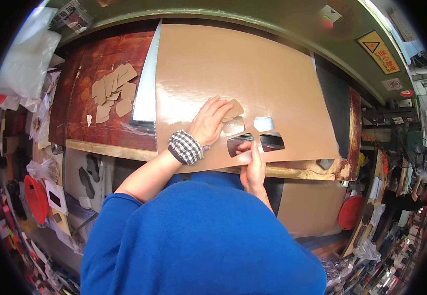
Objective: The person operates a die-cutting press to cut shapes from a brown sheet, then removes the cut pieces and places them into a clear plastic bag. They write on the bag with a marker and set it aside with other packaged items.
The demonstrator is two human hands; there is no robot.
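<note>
The brown sheet [248, 64] lies on the surface [71, 113], stretching from the centre toward 1 o'clock, with cut-out openings near its front edge. The left hand [207, 123] lies spread-palmed on it, fingers extended and released, their tips touching a small brown piece [235, 107]. At 4 o'clock from there, the right hand [254, 164] seems to grasp the sheet, thumb above, fingers showing through an opening. The step in hand looks like freeing cut pieces; the next move likely calls for steady support beneath. Loose pieces [112, 88] heap at 10 o'clock. Crumpled clear plastic [368, 249], perhaps a bag, sits at 4 o'clock, contents unreadable.
</note>
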